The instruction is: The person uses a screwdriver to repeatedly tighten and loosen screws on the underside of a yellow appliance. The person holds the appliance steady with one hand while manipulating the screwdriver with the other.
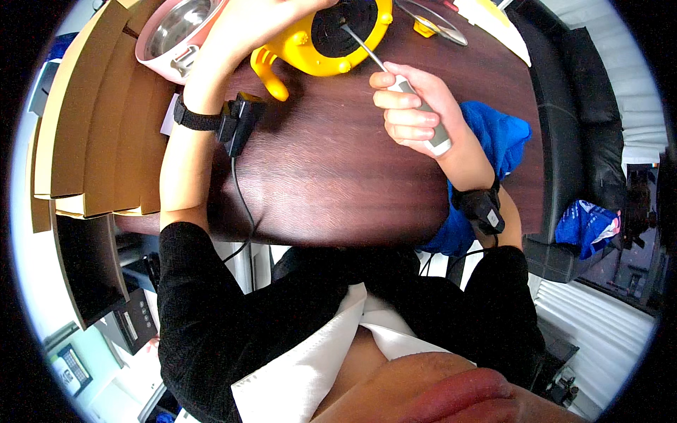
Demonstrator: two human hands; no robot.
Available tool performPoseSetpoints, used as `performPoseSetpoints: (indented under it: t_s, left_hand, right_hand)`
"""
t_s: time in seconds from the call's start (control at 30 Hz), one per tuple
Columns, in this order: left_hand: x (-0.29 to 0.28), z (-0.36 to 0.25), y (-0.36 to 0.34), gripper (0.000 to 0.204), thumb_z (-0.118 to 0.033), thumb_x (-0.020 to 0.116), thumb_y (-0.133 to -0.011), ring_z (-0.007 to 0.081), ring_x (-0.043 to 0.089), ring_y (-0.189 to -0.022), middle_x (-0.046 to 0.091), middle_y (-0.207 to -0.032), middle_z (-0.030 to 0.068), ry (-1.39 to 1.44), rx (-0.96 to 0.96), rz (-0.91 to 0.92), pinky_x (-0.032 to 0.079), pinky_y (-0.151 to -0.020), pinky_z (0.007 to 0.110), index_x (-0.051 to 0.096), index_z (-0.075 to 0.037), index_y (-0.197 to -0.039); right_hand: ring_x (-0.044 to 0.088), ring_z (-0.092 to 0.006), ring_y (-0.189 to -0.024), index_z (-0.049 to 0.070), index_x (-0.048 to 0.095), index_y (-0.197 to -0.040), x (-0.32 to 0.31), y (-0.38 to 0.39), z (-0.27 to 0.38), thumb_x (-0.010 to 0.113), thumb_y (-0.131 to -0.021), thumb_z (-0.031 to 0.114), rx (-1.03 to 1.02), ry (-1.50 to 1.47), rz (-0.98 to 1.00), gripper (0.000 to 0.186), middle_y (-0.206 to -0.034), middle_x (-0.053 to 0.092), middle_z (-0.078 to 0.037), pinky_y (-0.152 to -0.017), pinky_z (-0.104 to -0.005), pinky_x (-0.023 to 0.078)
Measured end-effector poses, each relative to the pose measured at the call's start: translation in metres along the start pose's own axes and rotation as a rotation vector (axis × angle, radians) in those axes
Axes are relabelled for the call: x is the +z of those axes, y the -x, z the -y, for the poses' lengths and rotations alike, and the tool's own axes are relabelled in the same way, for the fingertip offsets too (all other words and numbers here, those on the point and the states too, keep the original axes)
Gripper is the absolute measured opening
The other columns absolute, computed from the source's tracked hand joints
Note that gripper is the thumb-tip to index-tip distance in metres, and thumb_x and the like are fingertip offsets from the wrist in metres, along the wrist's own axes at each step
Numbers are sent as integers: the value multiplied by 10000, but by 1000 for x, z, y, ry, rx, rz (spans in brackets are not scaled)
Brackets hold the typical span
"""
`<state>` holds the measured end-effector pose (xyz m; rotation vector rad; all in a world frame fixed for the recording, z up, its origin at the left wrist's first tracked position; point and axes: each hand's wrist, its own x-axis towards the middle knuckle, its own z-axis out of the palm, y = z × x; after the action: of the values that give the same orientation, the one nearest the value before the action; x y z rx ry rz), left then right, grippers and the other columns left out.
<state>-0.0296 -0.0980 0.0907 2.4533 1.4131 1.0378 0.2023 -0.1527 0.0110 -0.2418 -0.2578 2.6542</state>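
A yellow pot-like appliance (296, 53) lies at the far side of the table, with a round black panel (345, 32) facing up, small yellow knobs around it and a curved yellow handle (268, 74). My left hand (271, 17) is on its left side, thumb along the rim; the other fingers are mostly cut off by the top edge. My right hand (416, 106) is wrapped round the grey and white handle of a screwdriver (365, 48). The shaft slants up and left, its tip at the middle of the black panel.
A pink pot with a metal inside (156, 35) stands far left, beside cardboard boxes (106, 113). A glass lid with a yellow knob (424, 27) lies beyond my right hand. Blue cloth (504, 137) is under my right forearm. A black sofa (571, 120) holds a blue package (587, 227).
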Motion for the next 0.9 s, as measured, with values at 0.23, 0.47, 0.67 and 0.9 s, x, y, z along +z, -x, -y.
performPoseSetpoints:
  t_s: [0.23,0.47,0.67,0.9]
  left_hand:
    - [-1,-3,2,616,-396,662,-757,335,431,-1236,498,-1290,175,-68,0,7,335,-1045,416,532,-37,-1241]
    - [-2,5,3,655,-429,657,-758,344,409,-1254,490,-1302,177,-21,32,24,321,-1054,434,519,-28,-1257]
    - [-3,3,2,666,-434,659,-753,350,400,-1257,482,-1306,185,-57,32,33,318,-1057,439,518,-29,-1263]
    - [-2,-2,2,681,-434,672,-731,364,386,-1266,480,-1310,188,-99,80,41,314,-1060,449,527,-32,-1262]
  right_hand:
    - [400,-72,-329,72,473,-869,-5,4,3,368,-992,258,15,-119,56,247,-560,409,30,-286,-232,362]
    - [407,-78,-331,59,468,-863,-11,4,7,363,-998,267,67,-215,122,269,-557,401,24,-279,-230,354]
    - [394,-82,-326,61,466,-859,-15,6,10,352,-1001,278,47,-103,99,283,-556,397,20,-280,-231,350]
    - [423,-103,-316,71,489,-839,17,12,-5,370,-999,287,-114,592,-457,294,-549,451,-2,-277,-229,340]
